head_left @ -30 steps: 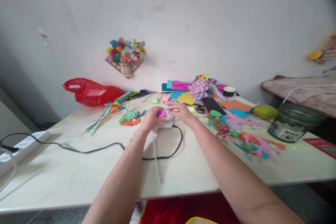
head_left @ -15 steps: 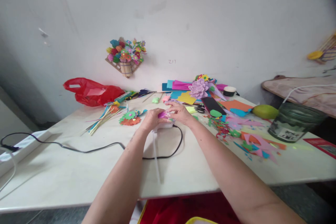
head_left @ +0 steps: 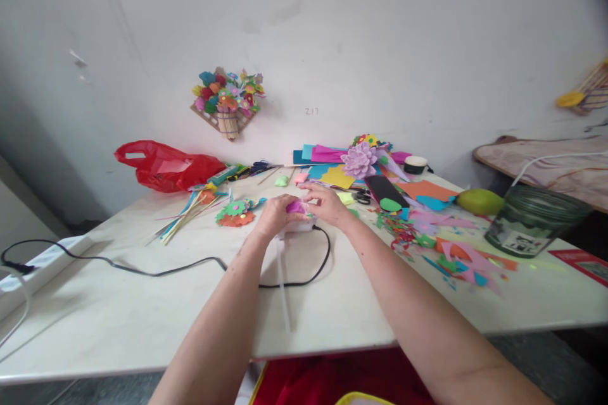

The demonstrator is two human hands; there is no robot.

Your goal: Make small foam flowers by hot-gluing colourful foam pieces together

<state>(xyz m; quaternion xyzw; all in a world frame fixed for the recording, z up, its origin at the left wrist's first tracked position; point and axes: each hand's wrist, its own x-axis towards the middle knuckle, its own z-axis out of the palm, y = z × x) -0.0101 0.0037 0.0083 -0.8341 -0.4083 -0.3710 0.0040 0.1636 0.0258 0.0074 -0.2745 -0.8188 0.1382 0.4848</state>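
Observation:
A small purple packet (head_left: 296, 207), seemingly in clear plastic, is between my two hands at the middle of the table. The fingers of my left hand (head_left: 276, 215) close on its left side. My right hand (head_left: 327, 204) pinches its right edge with thumb and forefinger. Right under them lies a white glue gun (head_left: 300, 226), mostly covered by the hands. Out of it a translucent glue stick (head_left: 284, 294) points toward me, and a black cord (head_left: 327, 253) loops away to the left.
Foam flowers (head_left: 236, 214) and thin sticks (head_left: 187, 215) lie left, before a red plastic bag (head_left: 171, 168). Foam scraps (head_left: 468, 259), scissors (head_left: 363, 196), a green mango-like fruit (head_left: 481, 202) and a glass jar (head_left: 532, 221) stand right. A power strip (head_left: 45, 262) sits at the left edge.
The fingers have shifted slightly around the purple packet, and a little more of it shows. Both arms and everything on the table stay where they were.

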